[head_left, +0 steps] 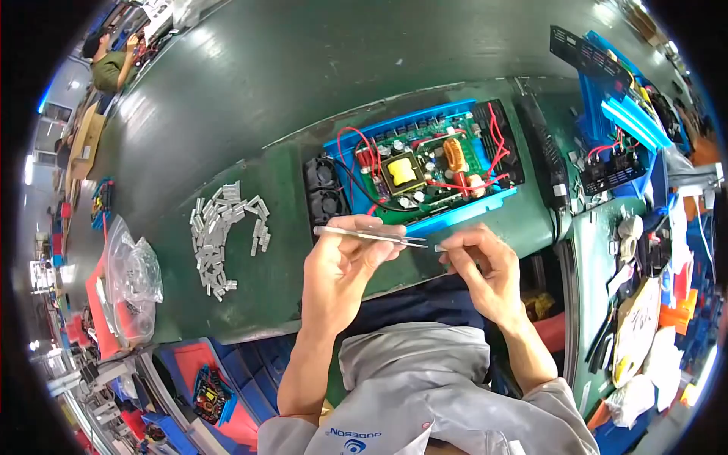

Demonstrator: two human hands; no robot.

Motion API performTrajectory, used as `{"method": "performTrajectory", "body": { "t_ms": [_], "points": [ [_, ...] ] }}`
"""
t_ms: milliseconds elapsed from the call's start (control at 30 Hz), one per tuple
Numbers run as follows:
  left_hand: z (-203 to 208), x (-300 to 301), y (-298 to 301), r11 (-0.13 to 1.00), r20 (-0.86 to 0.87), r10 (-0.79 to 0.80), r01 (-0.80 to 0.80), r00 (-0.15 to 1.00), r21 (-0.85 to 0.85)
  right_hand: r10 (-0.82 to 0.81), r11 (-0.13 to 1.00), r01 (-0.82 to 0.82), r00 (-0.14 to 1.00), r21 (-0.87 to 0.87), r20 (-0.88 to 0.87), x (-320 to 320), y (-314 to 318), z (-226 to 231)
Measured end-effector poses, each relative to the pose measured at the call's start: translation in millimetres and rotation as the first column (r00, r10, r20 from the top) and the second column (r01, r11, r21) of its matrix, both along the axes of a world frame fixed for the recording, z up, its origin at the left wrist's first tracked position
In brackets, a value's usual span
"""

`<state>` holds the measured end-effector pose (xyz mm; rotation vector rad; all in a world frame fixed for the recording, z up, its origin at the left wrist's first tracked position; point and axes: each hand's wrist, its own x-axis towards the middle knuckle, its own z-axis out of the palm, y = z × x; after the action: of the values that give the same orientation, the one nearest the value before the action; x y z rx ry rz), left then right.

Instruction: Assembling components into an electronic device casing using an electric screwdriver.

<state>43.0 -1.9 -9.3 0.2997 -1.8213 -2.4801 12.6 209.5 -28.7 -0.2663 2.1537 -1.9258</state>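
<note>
My left hand (339, 267) grips metal tweezers (371, 236) that point right, level over the table's near edge. My right hand (480, 262) pinches a small grey metal piece (440, 248) right at the tweezers' tips. Just beyond both hands lies an open blue case with a green circuit board (419, 168), red wires, a yellow transformer, a copper coil and two black fans (326, 189) at its left end. To the left of my left hand, a heap of small grey metal pieces (224, 233) is spread on the dark green table (250, 91).
A clear plastic bag (135, 274) lies at the table's left edge. A second blue case with black panels (610, 114) stands at the far right, beside tape rolls and clutter (644, 303). Another person (114, 61) sits far off at the upper left. Bins sit below the table.
</note>
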Motion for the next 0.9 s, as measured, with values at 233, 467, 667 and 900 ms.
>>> {"method": "performTrajectory", "body": {
  "t_ms": [233, 467, 667, 900],
  "points": [
    [3.8, -4.2, 7.4, 0.997, 0.037, -0.032, 0.034, 0.999, -0.075, 0.058, 0.997, -0.047, 0.983, 0.066, -0.177, -8.0, 0.3, 2.5],
    [-1.7, -3.2, 6.5, 0.973, 0.038, -0.006, 0.015, 0.999, -0.230, 0.039, 0.950, 0.122, 0.868, 0.289, -0.495, -18.9, 12.8, 6.4],
    [-14.0, -5.4, -5.6, 0.749, -0.310, -0.033, -0.182, 0.950, -0.638, -0.164, 0.331, 0.774, 0.611, 0.540, -0.775, -76.2, 105.5, -17.6],
    [-21.4, -7.3, -6.7, 0.685, -0.443, -0.041, -0.298, 0.895, -0.665, -0.129, 0.415, 0.615, 0.769, 0.670, -0.626, -45.4, 103.2, -11.8]
  ]
}}
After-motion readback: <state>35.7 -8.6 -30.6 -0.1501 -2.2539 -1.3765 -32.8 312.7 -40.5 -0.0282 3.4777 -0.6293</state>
